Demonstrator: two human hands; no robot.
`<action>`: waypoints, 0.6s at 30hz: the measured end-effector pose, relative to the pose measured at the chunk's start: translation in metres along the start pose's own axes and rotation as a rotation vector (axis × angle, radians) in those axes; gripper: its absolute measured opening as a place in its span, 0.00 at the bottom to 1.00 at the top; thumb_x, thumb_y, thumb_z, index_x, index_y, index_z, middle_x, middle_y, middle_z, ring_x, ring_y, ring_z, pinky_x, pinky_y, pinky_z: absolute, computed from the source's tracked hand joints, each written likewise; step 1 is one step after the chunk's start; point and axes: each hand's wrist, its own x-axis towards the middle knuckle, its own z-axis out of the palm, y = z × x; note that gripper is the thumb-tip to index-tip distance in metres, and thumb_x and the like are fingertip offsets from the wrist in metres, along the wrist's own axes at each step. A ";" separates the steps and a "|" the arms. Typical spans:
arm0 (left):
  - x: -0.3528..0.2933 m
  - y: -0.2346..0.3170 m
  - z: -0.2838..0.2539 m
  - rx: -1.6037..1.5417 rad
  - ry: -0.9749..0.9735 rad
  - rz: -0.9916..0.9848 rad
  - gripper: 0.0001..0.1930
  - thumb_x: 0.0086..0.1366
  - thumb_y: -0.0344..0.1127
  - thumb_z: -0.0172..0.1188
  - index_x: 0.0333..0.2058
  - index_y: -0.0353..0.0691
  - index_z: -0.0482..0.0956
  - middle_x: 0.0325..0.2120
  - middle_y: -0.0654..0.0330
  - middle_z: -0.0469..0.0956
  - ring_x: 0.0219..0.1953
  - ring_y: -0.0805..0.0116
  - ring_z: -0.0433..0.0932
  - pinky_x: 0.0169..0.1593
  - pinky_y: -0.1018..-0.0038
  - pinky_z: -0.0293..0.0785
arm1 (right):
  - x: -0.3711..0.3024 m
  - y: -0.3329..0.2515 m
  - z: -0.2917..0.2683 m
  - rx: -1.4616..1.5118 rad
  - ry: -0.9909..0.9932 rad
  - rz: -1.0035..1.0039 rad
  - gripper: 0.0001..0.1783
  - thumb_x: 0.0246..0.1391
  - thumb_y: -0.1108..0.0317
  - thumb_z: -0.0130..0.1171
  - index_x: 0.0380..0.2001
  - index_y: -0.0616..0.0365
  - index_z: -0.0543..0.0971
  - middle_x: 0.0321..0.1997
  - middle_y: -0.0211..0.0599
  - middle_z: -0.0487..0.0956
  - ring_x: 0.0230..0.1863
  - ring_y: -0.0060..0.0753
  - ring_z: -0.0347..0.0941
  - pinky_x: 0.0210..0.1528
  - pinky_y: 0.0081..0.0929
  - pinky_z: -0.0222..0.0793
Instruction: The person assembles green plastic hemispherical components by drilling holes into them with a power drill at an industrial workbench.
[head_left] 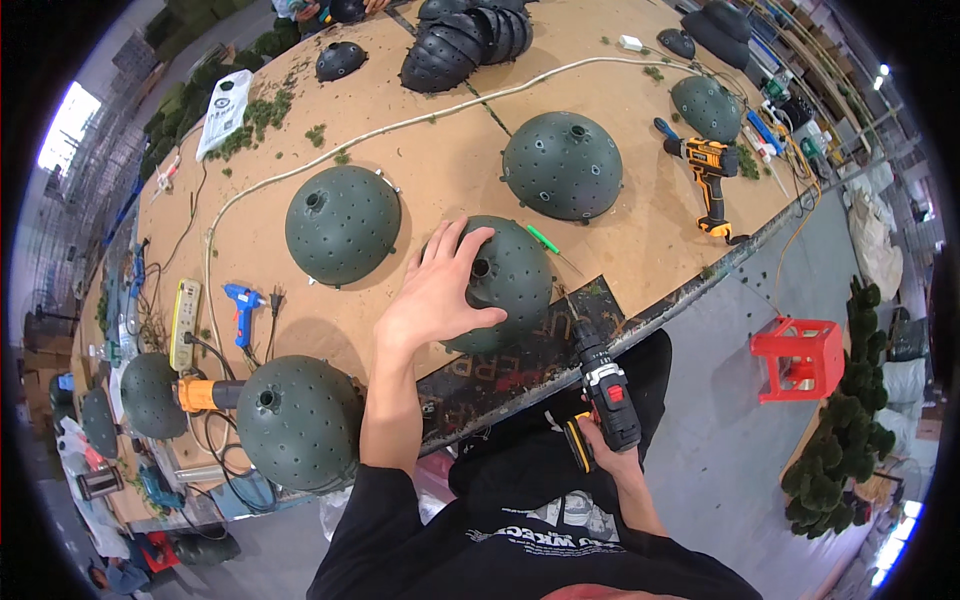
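Note:
My left hand (440,285) rests on a dark green perforated plastic dome (522,275) near the table's front edge. Its fingers are spread around the short hollow neck on top, and the palm hides the dome's left side. In my right hand (612,452) is a black and grey cordless drill (607,385) with a red mark, held by the handle. The drill's tip points away from me, close to the dome's lower right and apart from it. A green-handled screwdriver (542,238) lies against the dome's right side.
Similar domes (343,225) stand around on the brown table (420,135). An orange and black power tool (708,180) lies to the right. At left are a blue glue gun (243,312) and a power strip (185,325). A white cable crosses behind. A red stool (797,360) stands on the floor.

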 end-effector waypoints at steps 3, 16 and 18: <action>0.001 -0.003 0.002 -0.029 0.019 0.017 0.54 0.46 0.52 0.77 0.70 0.48 0.59 0.73 0.44 0.53 0.76 0.41 0.50 0.74 0.45 0.53 | 0.000 0.000 0.001 -0.010 0.005 -0.038 0.12 0.54 0.70 0.72 0.39 0.61 0.82 0.31 0.34 0.83 0.32 0.28 0.80 0.39 0.29 0.76; 0.001 -0.012 0.007 -0.053 0.071 0.113 0.51 0.46 0.49 0.79 0.68 0.46 0.64 0.70 0.42 0.61 0.71 0.38 0.61 0.71 0.54 0.62 | -0.003 -0.008 -0.005 -0.111 0.038 -0.147 0.15 0.55 0.69 0.73 0.43 0.59 0.82 0.38 0.33 0.84 0.40 0.28 0.82 0.50 0.28 0.75; 0.001 -0.013 0.007 -0.052 0.070 0.125 0.50 0.47 0.47 0.79 0.68 0.46 0.65 0.69 0.44 0.62 0.70 0.41 0.62 0.70 0.55 0.63 | 0.001 -0.024 -0.010 -0.060 0.010 -0.139 0.16 0.55 0.70 0.73 0.46 0.60 0.82 0.39 0.33 0.85 0.41 0.25 0.82 0.48 0.26 0.76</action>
